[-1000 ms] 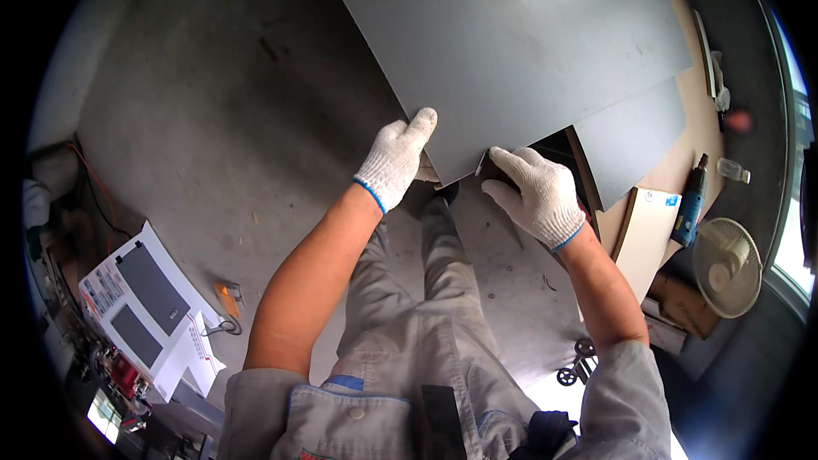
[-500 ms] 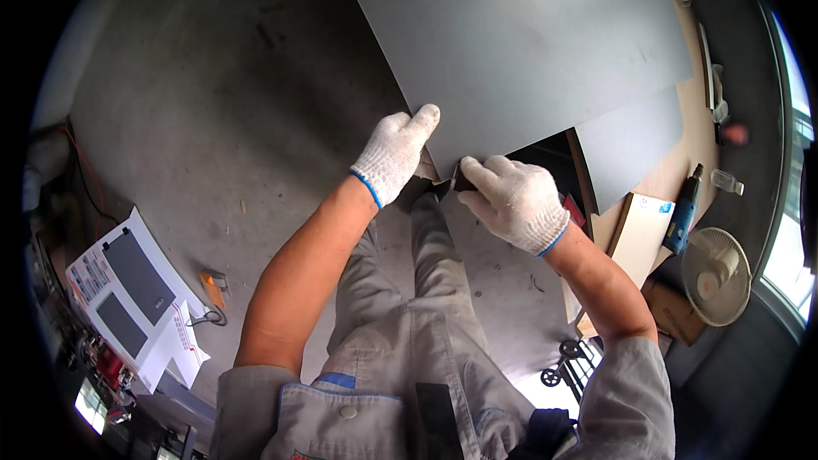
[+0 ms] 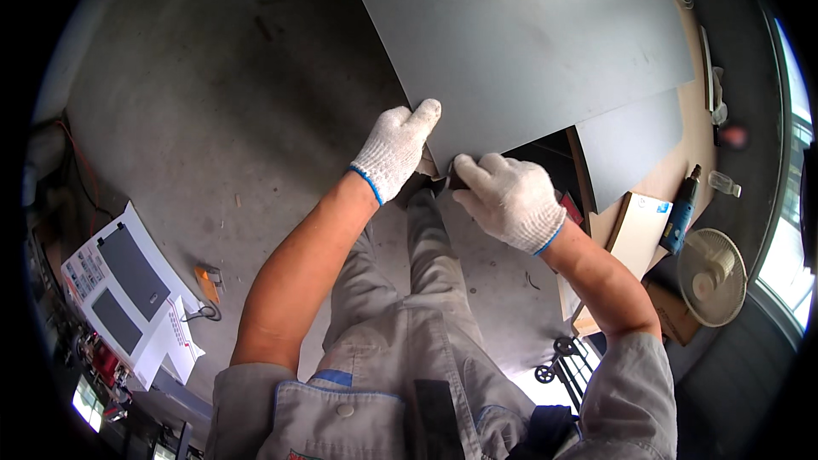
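Observation:
A large flat grey sheet (image 3: 528,43) reaches out from the table at the top, one corner pointing toward me. In a white knit glove, my left hand (image 3: 396,146) clamps the sheet's left edge near that corner, thumb on top and fingers underneath. A torn-looking brownish bit (image 3: 428,165) shows below it. My right hand (image 3: 511,198), gloved the same way, is closed around a small dark tool (image 3: 454,175) at the corner's right side. Most of that tool is hidden by the fingers, so its kind cannot be made out.
On the wooden table (image 3: 669,175) lie a smaller grey sheet (image 3: 635,145), a blue power tool (image 3: 680,220) and a clear bottle (image 3: 724,184). A fan (image 3: 711,277) stands at the right. To the left are a white panel with dark rectangles (image 3: 132,277) and an orange object (image 3: 207,284) on the floor.
My right hand has shifted slightly left and up along the sheet's corner with the dark tool. The left hand keeps its hold, and the sheet stays nearly where it was.

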Demonstrator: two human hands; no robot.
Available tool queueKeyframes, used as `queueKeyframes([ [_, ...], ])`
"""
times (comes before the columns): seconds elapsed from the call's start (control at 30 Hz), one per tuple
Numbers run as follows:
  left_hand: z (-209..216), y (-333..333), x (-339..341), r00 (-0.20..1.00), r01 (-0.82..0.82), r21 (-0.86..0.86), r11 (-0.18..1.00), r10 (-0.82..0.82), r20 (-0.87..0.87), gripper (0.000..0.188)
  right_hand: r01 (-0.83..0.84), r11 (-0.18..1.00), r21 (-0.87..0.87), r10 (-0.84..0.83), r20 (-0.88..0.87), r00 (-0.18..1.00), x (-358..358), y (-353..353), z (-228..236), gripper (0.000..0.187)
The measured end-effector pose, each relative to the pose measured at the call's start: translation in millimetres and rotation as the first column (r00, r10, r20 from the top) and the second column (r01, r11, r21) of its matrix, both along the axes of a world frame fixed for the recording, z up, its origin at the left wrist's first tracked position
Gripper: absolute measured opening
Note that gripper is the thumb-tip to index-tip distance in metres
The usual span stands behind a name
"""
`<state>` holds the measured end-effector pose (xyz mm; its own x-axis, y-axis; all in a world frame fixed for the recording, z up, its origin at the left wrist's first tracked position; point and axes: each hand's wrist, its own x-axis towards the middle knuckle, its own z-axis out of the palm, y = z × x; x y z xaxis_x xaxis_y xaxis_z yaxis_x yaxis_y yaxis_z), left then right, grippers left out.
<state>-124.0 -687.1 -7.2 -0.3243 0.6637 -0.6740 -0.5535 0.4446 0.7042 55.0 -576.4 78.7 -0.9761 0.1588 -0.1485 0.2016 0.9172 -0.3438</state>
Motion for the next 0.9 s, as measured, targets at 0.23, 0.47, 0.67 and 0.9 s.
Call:
queueKeyframes([
  [0.23, -10.8, 0.9, 3.4, 0.997, -0.062, 0.058, 0.996, 0.060, 0.041, 0.038, 0.008, 1.000, -0.020, -0.009, -0.064, 0.998, 6.1, -5.8, -7.2, 0.041],
  [0.47, -4.3, 0.3, 0.8, 0.999, 0.017, -0.004, 1.000, -0.017, -0.027, 0.038, 0.053, 0.999, 0.006, -0.053, -0.045, 0.998, 9.2, 10.1, 3.3, 0.040],
  [0.67, -12.1, 0.2, 0.3, 0.999, -0.016, 0.008, 1.000, 0.016, 0.031, 0.038, 0.015, 1.000, 0.020, -0.015, -0.003, 1.000, 2.1, -4.3, -1.4, 0.038],
  [0.9, -9.6, -0.6, 0.6, 1.000, -0.008, 0.014, 1.000, 0.008, 0.019, 0.037, 0.006, 1.000, 0.011, -0.005, -0.061, 0.998, 4.5, -1.6, -6.4, 0.039],
])
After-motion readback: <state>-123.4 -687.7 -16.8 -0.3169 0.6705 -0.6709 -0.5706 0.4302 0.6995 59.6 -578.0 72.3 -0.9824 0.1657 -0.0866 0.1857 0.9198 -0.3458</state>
